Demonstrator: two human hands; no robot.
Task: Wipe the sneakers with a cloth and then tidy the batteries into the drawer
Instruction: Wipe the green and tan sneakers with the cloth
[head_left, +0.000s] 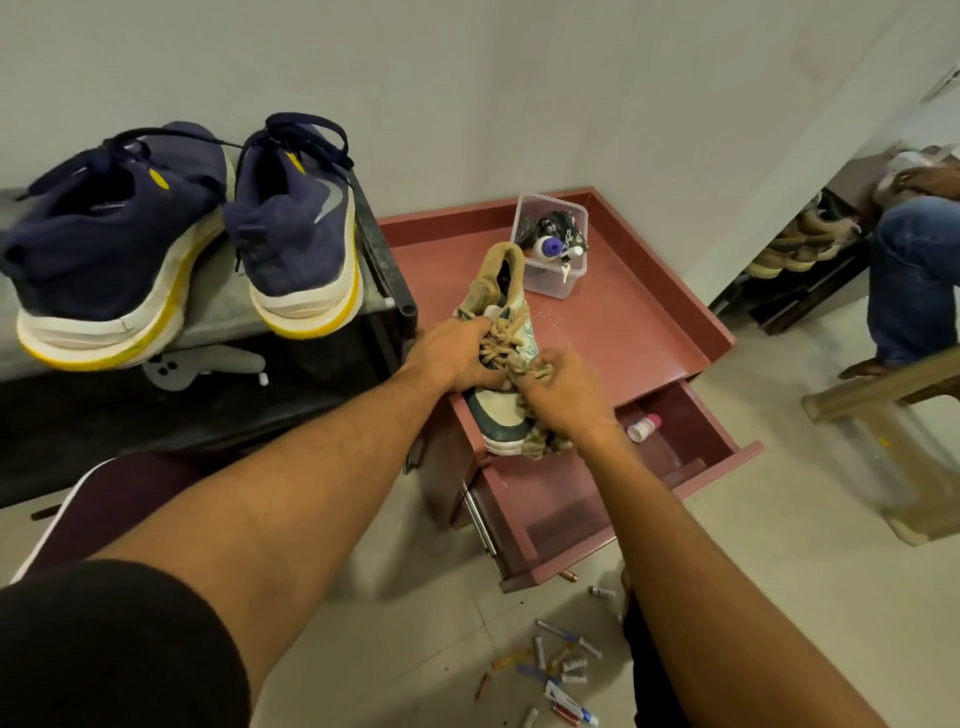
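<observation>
Centre frame: a light-looking, pliable tan-and-green sneaker (493, 413) is gripped at its laces by the left hand (453, 358), a limp tan cloth (540, 442) bunched in the right hand (566, 396).

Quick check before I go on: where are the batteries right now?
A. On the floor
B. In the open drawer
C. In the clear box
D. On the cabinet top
A: the batteries lie scattered on the floor, while the open drawer shows only a small bottle.
</observation>
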